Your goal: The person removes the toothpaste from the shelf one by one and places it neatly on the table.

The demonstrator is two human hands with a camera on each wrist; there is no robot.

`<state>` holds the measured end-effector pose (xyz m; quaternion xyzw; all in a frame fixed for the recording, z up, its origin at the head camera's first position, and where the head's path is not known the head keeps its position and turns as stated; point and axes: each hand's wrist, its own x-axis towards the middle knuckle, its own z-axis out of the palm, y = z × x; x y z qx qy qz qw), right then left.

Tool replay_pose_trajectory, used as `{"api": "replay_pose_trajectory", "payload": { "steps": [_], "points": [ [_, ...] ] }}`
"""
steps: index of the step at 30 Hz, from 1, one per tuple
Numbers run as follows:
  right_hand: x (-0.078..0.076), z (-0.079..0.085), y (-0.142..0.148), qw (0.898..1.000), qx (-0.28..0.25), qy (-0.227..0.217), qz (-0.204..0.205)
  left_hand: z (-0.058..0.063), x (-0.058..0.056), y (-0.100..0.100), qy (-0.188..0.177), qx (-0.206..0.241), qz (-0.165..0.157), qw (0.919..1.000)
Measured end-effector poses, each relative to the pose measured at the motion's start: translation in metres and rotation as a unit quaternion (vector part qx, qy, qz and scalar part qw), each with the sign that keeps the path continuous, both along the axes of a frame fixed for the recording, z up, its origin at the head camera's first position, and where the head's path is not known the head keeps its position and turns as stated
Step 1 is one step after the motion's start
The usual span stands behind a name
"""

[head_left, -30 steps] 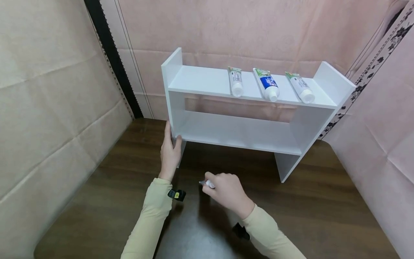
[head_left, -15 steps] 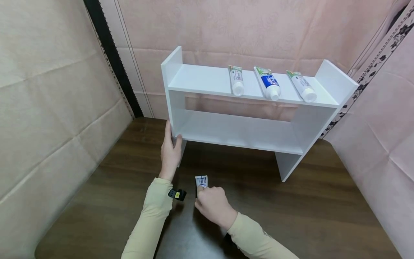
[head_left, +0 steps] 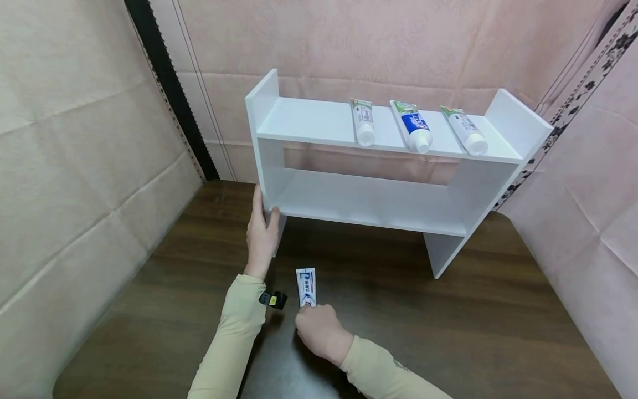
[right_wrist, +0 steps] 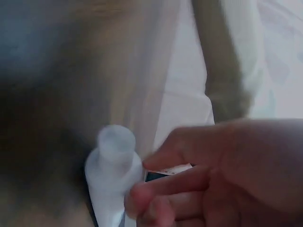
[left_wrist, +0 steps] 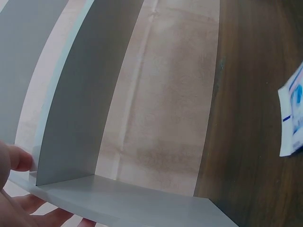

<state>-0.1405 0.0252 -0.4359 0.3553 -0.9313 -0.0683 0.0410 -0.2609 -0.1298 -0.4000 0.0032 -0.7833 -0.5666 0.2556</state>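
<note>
Evidently the left hand is there to steady things: it grips the left side panel of the white two-tier shelf, thumb on the inner side by the lower board and fingers along the outside. With the panel caught between them, the unit should have little chance to slide on the wooden table, I'd judge.

From where I stand, the right hand is closed around a small white-and-blue toothpaste tube, in front of the shelf and well apart from it. The printed body sticks out beyond the knuckles, its flat crimped end pointing at the shelf. By the right wrist the picture is blurred, but a white cap shows close to the thumb and fingertips, so the grip seems to be near the cap end, which leaves the label in plain sight. Whether the tube touches the table I cannot tell.

Up on the top board lie three more tubes, apart from one another: a white tube, a blue-labelled tube and a slanted white tube. All have their caps at the front edge and their crimped tails towards the back, probably so that they face whoever sits here.
</note>
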Motion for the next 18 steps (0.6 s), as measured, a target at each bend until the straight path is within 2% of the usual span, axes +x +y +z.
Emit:
{"api": "replay_pose_trajectory", "payload": {
  "steps": [4, 12, 15, 18],
  "points": [
    [0.001, -0.003, -0.001, 1.0, 0.018, 0.014, 0.003, 0.0, 0.0, 0.0, 0.003, -0.004, 0.003, 1.0],
    [-0.002, -0.001, 0.0, 0.999, 0.028, -0.043, -0.008, -0.001, -0.001, 0.001, 0.003, -0.004, 0.0, 1.0],
    [-0.006, 0.002, 0.003, 0.997, 0.003, -0.077, -0.016, 0.0, -0.001, 0.001, 0.001, -0.003, 0.0, 1.0],
    [-0.014, 0.016, 0.01, 0.994, -0.036, -0.098, -0.021, -0.001, -0.001, 0.001, -0.003, -0.003, 0.002, 1.0]
  ]
}}
